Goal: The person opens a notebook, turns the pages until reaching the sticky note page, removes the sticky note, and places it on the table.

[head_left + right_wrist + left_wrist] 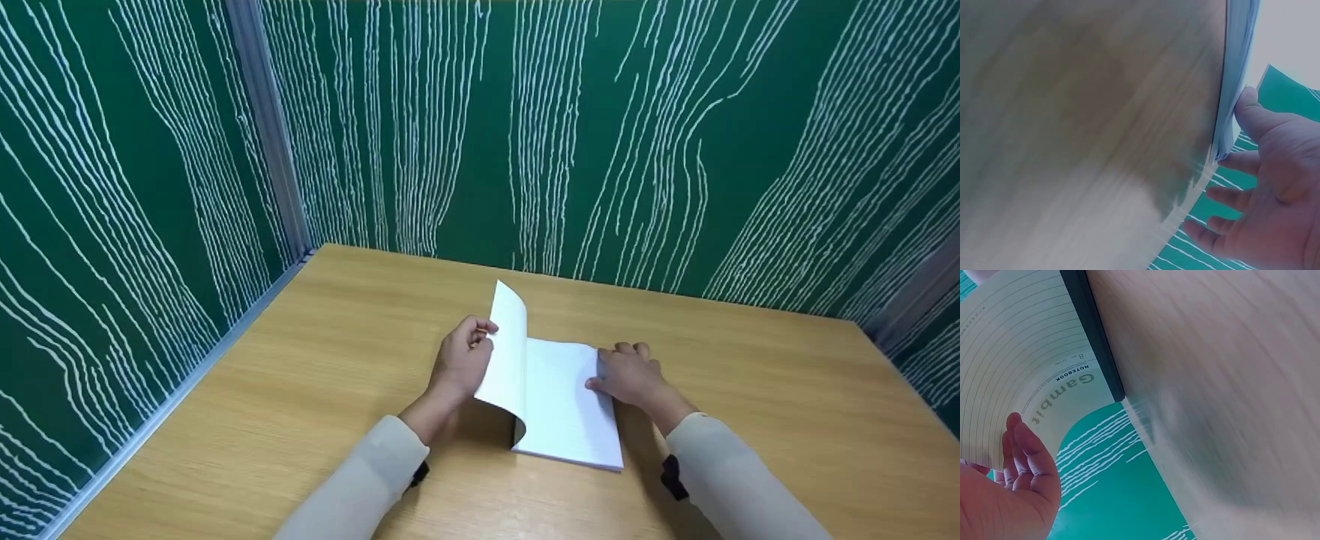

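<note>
A notebook point(568, 409) lies on the wooden table with white pages facing up. Its left part, a lifted leaf point(508, 356), stands up and curls over beside the spine. My left hand point(459, 361) pinches the outer edge of that leaf. Seen from the left wrist, the leaf's underside is ruled and printed "Gambit NOTEBOOK", next to a dark spine point(1095, 337). At the notebook's upper right edge, my right hand point(631, 375) grips the page block point(1235, 73), thumb on the top page and index finger at the corner, other fingers spread loosely.
The wooden table point(337, 337) extends around the notebook on all sides. Green panels with white wavy lines point(480, 150) rise behind it and at the left, meeting at a grey corner post point(270, 135). Dark wrist straps point(673, 477) sit at the sleeves.
</note>
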### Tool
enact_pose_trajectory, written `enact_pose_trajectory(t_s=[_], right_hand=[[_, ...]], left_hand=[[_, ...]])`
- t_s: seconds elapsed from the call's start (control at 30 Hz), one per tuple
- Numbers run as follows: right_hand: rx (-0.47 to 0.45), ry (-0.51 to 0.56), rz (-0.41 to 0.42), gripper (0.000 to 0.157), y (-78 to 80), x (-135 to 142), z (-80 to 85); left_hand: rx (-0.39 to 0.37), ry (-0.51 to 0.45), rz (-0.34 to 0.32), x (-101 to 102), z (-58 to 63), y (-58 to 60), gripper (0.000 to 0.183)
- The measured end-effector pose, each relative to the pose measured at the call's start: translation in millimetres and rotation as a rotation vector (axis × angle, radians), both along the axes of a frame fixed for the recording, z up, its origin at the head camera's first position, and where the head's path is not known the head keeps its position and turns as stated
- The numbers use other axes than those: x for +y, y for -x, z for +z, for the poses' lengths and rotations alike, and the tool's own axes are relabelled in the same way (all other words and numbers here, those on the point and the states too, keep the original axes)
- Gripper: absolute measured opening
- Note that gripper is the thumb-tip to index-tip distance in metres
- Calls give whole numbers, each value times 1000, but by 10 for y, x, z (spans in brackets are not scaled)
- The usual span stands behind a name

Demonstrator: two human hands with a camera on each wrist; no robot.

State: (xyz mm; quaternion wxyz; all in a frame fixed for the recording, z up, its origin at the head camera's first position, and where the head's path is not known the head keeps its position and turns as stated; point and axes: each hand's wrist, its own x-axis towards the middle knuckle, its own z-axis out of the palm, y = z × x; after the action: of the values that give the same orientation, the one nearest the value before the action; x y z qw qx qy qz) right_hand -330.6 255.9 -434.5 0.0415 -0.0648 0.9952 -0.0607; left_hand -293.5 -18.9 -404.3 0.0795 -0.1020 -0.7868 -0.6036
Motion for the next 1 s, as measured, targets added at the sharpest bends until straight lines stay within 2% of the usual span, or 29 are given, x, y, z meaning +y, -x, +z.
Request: enact_pose_trajectory(t_s=[0.23, 0.6, 0.73, 0.87, 1.0], right_hand=[[13, 27, 12, 59, -6, -3, -12], [64, 239, -53, 64, -28, -21, 15], [51, 308, -63, 66, -31, -52, 58], [24, 412, -89, 61, -33, -67, 89], [69, 492, -96, 54, -27, -49, 124]], left_hand=[[-3, 8, 15, 7, -1, 14, 19], [-44, 19, 20, 2, -56, 27, 18], [-35, 15, 12, 1, -67, 20, 19], [-22, 8, 4, 3, -68, 9, 19], [-7, 8, -8, 10, -43, 4, 19]])
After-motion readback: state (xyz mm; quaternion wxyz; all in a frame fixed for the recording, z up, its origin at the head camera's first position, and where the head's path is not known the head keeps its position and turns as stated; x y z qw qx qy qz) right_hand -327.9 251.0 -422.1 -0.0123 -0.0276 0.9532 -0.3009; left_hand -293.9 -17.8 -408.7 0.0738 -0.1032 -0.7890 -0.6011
